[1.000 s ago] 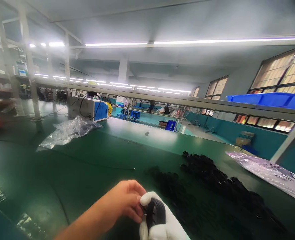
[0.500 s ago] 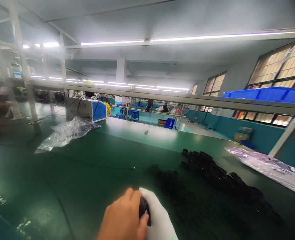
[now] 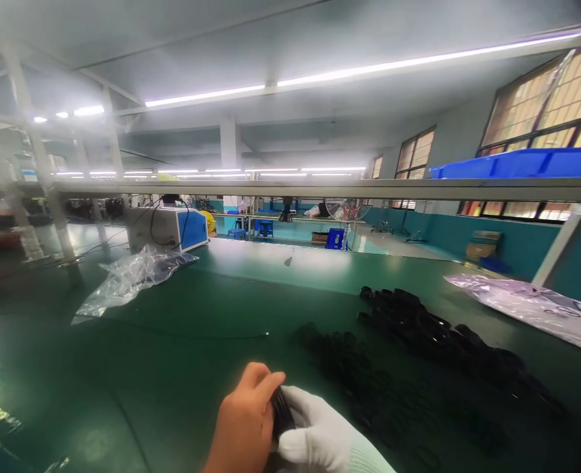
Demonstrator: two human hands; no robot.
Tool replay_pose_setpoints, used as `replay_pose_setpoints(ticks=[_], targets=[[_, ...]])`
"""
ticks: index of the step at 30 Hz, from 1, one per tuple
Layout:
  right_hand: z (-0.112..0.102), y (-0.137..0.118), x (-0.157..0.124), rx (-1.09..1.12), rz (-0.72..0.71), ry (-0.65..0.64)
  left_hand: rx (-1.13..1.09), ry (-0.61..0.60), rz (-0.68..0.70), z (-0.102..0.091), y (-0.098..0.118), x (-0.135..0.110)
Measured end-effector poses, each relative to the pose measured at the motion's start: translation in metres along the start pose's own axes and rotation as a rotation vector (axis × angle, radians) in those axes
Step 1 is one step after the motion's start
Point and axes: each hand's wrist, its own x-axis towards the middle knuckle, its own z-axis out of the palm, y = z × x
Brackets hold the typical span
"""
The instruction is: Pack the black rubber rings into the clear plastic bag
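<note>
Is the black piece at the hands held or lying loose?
Held: the gloved right hand clasps the black piece; left hand touches it.

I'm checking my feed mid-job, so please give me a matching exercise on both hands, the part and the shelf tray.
1. left hand
2. right hand
3. part
4. tray

A. blue
B. between the hands
C. bare
D. in a white glove

Pairs: 1-C, 2-D, 3-B, 4-A

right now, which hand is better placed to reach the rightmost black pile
Probably the right hand: it's nearer that black pile than the left hand, though both hold the dark item.
</note>
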Motion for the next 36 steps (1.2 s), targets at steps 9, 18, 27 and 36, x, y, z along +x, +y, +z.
replay_pose_setpoints(ticks=[9,18,27,36], targets=[[0.0,0.01,0.002,-0.073,0.019,0.212,-0.73,-0.311,-0.588,0.0,-0.002,-0.01],[0.001,0.016,0.003,0.13,0.035,0.078,-0.436,-0.227,-0.445,-0.011,-0.004,-0.01],[-0.003,0.021,0.012,-0.076,-0.043,0.099,-0.108,-0.011,-0.001,0.003,-0.011,-0.01],[-0.004,0.023,0.008,0.224,0.01,0.019,-0.426,-0.106,-0.196,-0.013,-0.013,0.011]])
